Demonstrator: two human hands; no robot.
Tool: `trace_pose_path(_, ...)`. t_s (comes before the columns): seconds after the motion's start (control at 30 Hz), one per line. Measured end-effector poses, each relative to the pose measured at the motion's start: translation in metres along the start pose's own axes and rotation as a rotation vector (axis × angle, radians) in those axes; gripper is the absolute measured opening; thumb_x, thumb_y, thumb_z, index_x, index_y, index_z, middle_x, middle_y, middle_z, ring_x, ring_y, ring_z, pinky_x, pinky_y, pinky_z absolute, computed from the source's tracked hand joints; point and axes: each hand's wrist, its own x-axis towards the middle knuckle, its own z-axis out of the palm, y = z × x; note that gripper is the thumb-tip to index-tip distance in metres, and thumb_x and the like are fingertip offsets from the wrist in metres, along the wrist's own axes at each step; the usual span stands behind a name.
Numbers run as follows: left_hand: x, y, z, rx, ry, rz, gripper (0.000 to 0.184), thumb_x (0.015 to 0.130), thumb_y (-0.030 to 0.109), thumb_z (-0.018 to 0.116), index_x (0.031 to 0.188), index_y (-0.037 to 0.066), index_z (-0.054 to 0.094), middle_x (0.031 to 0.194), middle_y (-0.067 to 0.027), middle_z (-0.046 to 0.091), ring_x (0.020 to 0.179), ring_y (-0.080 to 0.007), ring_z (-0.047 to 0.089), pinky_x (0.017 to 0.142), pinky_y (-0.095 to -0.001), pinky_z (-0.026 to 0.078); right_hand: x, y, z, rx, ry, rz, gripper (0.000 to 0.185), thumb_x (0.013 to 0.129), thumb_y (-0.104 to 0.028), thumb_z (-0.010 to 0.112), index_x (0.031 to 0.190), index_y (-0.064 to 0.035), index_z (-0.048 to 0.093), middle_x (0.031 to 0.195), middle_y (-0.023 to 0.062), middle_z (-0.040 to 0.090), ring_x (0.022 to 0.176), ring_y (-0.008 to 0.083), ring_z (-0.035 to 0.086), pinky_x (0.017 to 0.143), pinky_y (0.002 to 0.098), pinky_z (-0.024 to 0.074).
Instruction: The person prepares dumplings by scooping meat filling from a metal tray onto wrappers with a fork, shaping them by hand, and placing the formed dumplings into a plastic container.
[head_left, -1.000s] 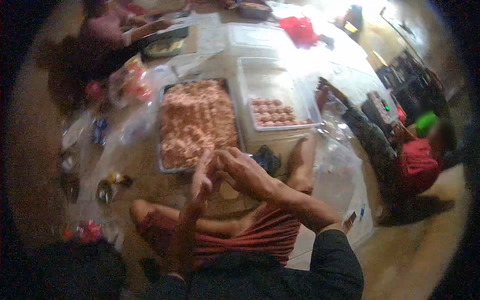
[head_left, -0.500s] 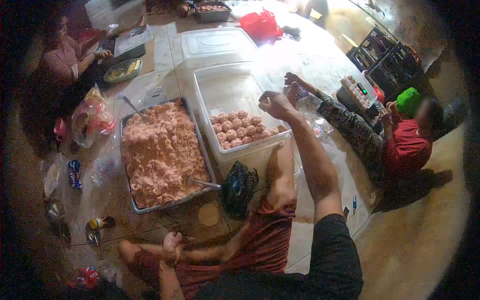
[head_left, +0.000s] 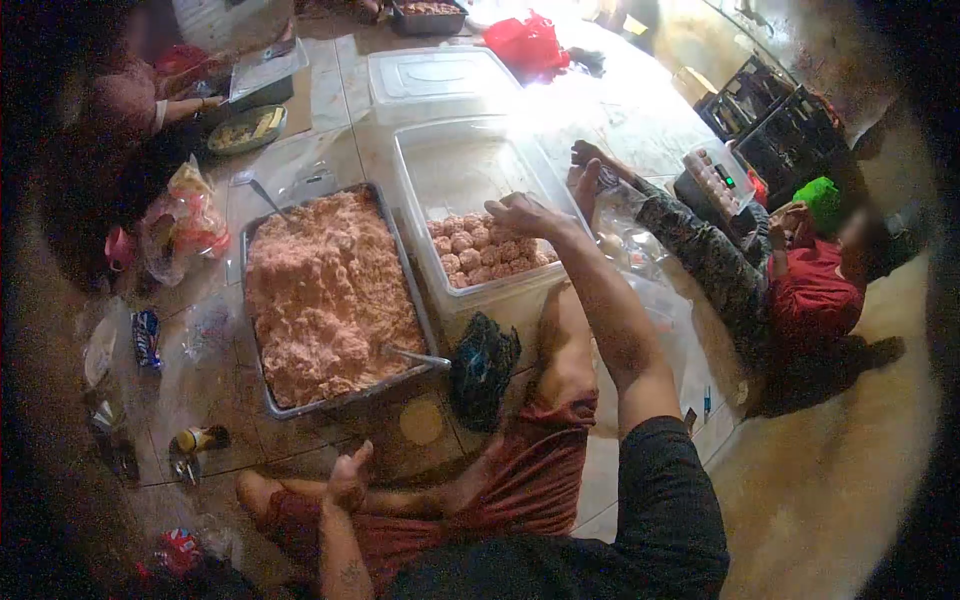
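Pink mince balls point(head_left: 470, 252) crowd the near half of a clear rectangular plastic box point(head_left: 460, 165)

The right hand point(head_left: 528, 215) is over the box's right side, above the balls, fingers bent; whether they clamp on one cannot be told. The left hand point(head_left: 348, 478) is loosely cupped, thumb apart from fingers, near the person's bent leg point(head_left: 262, 488).

Left of the box, a dark grey rectangular tray point(head_left: 419, 310) is heaped with pink minced mixture point(head_left: 325, 300); a shiny metal handle point(head_left: 420, 357) juts over its near right side. Beyond the box lies a translucent plastic lid point(head_left: 440, 82). Far left, a green oval dish point(head_left: 238, 148) holds pale yellow pieces point(head_left: 265, 122). At right, a clear tray point(head_left: 737, 207) carries pale round balls point(head_left: 712, 182).
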Motion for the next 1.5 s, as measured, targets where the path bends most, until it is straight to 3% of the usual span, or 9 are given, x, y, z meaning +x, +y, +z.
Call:
trace_pose_path(0.2, -0.021, -0.042, 0.025, -0.276, -0.150, 0.054, 0.065, 0.097, 0.019, 0.063, 0.154, 0.000, 0.037, 0.100, -0.0138, 0.071, 0.059, -0.0232, 0.059, 0.060, -0.0354, 0.052, -0.052, 0.004, 0.001, -0.080, 0.699, -0.177, 0.031, 0.097, -0.030, 0.063, 0.111, -0.0022, 0.063, 0.102, 0.0215, 0.068, 0.098, 0.0404, 0.067, 0.086, 0.0525, 0.0529)
trace_pose_path(0.3, 0.022, 0.019, -0.010, -0.663, -0.480, -0.728, 0.066, 0.105, 0.040, 0.051, 0.154, 0.000, 0.035, 0.124, -0.0156, 0.066, 0.082, -0.0211, 0.071, 0.074, -0.0360, 0.058, -0.126, -0.036, 0.007, -0.014, 0.352, -0.156, 0.036, 0.097, -0.032, 0.063, 0.119, -0.0034, 0.063, 0.099, 0.0229, 0.070, 0.091, 0.0389, 0.070, 0.086, 0.0538, 0.0542)
trace_pose_path(0.43, 0.053, 0.063, -0.019, -1.437, -0.005, -0.461, 0.091, 0.096, 0.072, 0.040, 0.153, 0.001, 0.035, 0.149, -0.0201, 0.049, 0.121, -0.0318, 0.061, 0.102, -0.0459, 0.050, -0.191, -0.038, 0.115, 0.405, 0.485, -0.444, 0.044, 0.095, -0.033, 0.064, 0.128, -0.0043, 0.060, 0.111, 0.0283, 0.067, 0.102, 0.0412, 0.067, 0.094, 0.0587, 0.0508)
trace_pose_path(0.53, 0.098, 0.118, -0.058, -2.013, 0.106, -0.212, 0.114, 0.083, 0.088, 0.032, 0.154, -0.002, 0.031, 0.155, -0.0248, 0.040, 0.139, -0.0364, 0.046, 0.118, -0.0515, 0.033, -0.199, -0.051, 0.226, 0.103, 0.317, -0.360, 0.036, 0.090, -0.029, 0.071, 0.121, -0.0123, 0.066, 0.098, 0.0142, 0.072, 0.107, 0.0359, 0.065, 0.105, 0.0495, 0.0440)
trace_pose_path(0.63, 0.120, 0.135, -0.069, -2.065, 0.148, -0.156, 0.119, 0.081, 0.089, 0.037, 0.153, -0.005, 0.030, 0.158, -0.0269, 0.034, 0.144, -0.0369, 0.038, 0.121, -0.0537, 0.027, -0.177, -0.022, 0.296, -0.539, 0.498, -0.336, 0.049, 0.088, -0.025, 0.073, 0.132, -0.0113, 0.058, 0.109, 0.0206, 0.068, 0.110, 0.0392, 0.063, 0.103, 0.0504, 0.0456)
trace_pose_path(0.7, 0.127, 0.130, -0.068, -2.163, 0.063, -0.143, 0.123, 0.079, 0.091, 0.039, 0.154, -0.006, 0.028, 0.160, -0.0276, 0.028, 0.146, -0.0382, 0.035, 0.120, -0.0542, 0.027, -0.150, 0.003, 0.303, -0.148, 0.199, -0.119, 0.049, 0.096, -0.026, 0.060, 0.143, -0.0158, 0.050, 0.126, 0.0288, 0.060, 0.118, 0.0440, 0.058, 0.103, 0.0524, 0.0461)
trace_pose_path(0.93, 0.149, 0.130, -0.077, -2.024, 0.235, -0.070, 0.122, 0.079, 0.092, 0.036, 0.154, -0.004, 0.028, 0.158, -0.0255, 0.033, 0.146, -0.0362, 0.035, 0.121, -0.0507, 0.026, -0.239, -0.096, 0.153, 0.646, 0.474, 0.202, 0.032, 0.097, -0.022, 0.066, 0.120, -0.0028, 0.055, 0.107, 0.0209, 0.068, 0.097, 0.0369, 0.067, 0.085, 0.0422, 0.0548)
trace_pose_path(1.03, 0.191, 0.126, -0.065, -1.714, 0.356, -0.116, 0.119, 0.081, 0.091, 0.035, 0.155, -0.002, 0.029, 0.156, -0.0251, 0.037, 0.143, -0.0368, 0.039, 0.121, -0.0522, 0.026, -0.255, -0.161, 0.152, 1.553, 0.596, -0.427, 0.057, 0.090, -0.025, 0.074, 0.136, -0.0051, 0.048, 0.128, 0.0169, 0.061, 0.110, 0.0328, 0.064, 0.097, 0.0429, 0.0523)
trace_pose_path(1.5, 0.197, 0.114, -0.051, -0.556, -0.057, 0.122, 0.130, 0.071, 0.092, 0.052, 0.161, 0.005, 0.017, 0.166, -0.0236, 0.017, 0.153, -0.0367, 0.017, 0.123, -0.0488, 0.016, -0.101, -0.152, 0.083, 0.891, 1.094, -0.071, 0.025, 0.094, -0.021, 0.066, 0.116, -0.0099, 0.063, 0.091, 0.0116, 0.068, 0.081, 0.0266, 0.066, 0.078, 0.0416, 0.0554)
